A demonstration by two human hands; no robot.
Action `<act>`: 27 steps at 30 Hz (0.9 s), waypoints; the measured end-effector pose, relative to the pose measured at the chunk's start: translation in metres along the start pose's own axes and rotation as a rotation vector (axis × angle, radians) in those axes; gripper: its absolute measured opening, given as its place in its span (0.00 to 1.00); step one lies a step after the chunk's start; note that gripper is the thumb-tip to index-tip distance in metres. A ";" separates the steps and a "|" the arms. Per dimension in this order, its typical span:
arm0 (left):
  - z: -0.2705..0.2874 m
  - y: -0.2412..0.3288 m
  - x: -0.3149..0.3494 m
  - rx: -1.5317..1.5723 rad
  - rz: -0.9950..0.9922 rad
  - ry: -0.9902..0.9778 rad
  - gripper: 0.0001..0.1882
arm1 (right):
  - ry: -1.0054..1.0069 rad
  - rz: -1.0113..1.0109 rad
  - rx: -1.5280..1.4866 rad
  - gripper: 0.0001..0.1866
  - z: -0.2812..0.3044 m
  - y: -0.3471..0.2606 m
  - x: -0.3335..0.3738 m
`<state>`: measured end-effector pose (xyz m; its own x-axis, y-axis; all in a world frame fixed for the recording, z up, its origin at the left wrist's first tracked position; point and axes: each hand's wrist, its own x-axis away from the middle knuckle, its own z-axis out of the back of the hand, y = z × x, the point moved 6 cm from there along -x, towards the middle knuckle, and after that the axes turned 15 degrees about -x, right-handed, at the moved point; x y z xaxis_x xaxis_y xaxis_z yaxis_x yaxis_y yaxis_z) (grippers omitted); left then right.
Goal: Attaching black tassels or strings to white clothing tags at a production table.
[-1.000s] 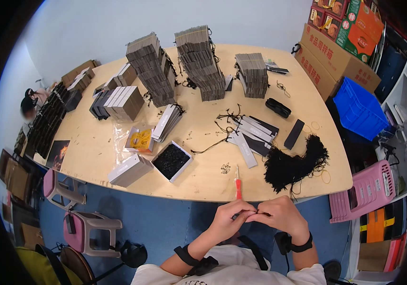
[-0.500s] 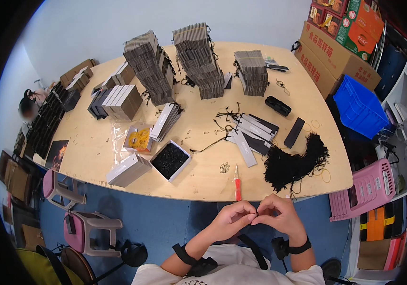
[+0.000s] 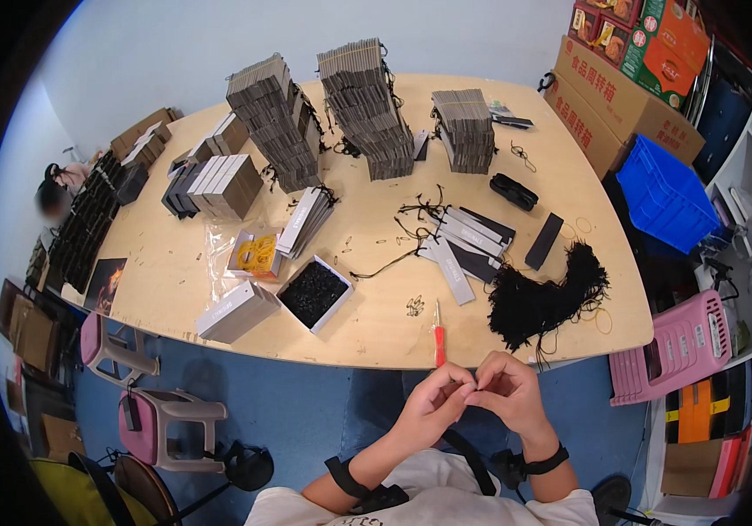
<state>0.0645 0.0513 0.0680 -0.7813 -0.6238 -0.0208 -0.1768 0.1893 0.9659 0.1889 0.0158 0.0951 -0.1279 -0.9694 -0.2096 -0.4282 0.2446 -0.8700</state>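
My left hand (image 3: 431,406) and my right hand (image 3: 513,394) meet fingertip to fingertip just off the table's near edge. Both are pinched closed around something small and dark, too little to name. On the table beyond them lies a red-handled screwdriver-like tool (image 3: 440,345), close to my left hand. Past it is a small heap of metal clips (image 3: 414,306). A bundle of black cords (image 3: 541,302) spreads out beyond my right hand. Grey and black tags (image 3: 463,250) with black strings lie fanned out farther back.
A white box of small black pieces (image 3: 314,294) stands left of the tool, beside a box of yellow rubber bands (image 3: 256,253). Tall banded stacks of grey tags (image 3: 365,114) rise at the back. A pink crate (image 3: 674,351) and blue bin (image 3: 667,195) stand right; stools (image 3: 174,425) stand left.
My hands have shifted slightly up and toward the table, fingertips still together. The wrists have turned a little. The things on the table have stayed in place.
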 end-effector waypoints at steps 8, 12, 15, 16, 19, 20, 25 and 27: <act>0.000 0.011 0.002 -0.134 -0.092 0.084 0.04 | 0.044 -0.174 -0.019 0.07 0.003 -0.012 0.005; 0.002 0.012 0.002 -0.170 -0.099 0.081 0.04 | -0.032 -0.100 0.113 0.05 0.005 -0.022 0.004; 0.004 0.013 0.004 -0.245 -0.123 0.099 0.04 | -0.056 -0.073 0.149 0.07 0.001 -0.026 0.006; 0.004 0.014 0.005 -0.244 -0.122 0.099 0.04 | -0.050 -0.074 0.141 0.07 0.001 -0.026 0.007; 0.005 0.015 0.007 -0.310 -0.074 0.136 0.03 | -0.058 -0.020 0.142 0.08 -0.003 -0.024 0.008; 0.004 0.015 0.008 -0.308 -0.088 0.143 0.04 | -0.059 -0.020 0.141 0.08 -0.004 -0.023 0.007; 0.002 0.019 0.008 -0.323 -0.108 0.146 0.03 | -0.051 0.086 0.282 0.10 -0.005 -0.030 0.006; 0.001 0.025 0.008 -0.417 -0.163 0.130 0.03 | -0.030 0.046 0.243 0.10 -0.004 -0.028 0.007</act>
<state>0.0529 0.0518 0.0918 -0.6771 -0.7150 -0.1742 -0.0143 -0.2239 0.9745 0.1963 0.0020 0.1196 -0.1140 -0.9584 -0.2617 -0.1944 0.2799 -0.9402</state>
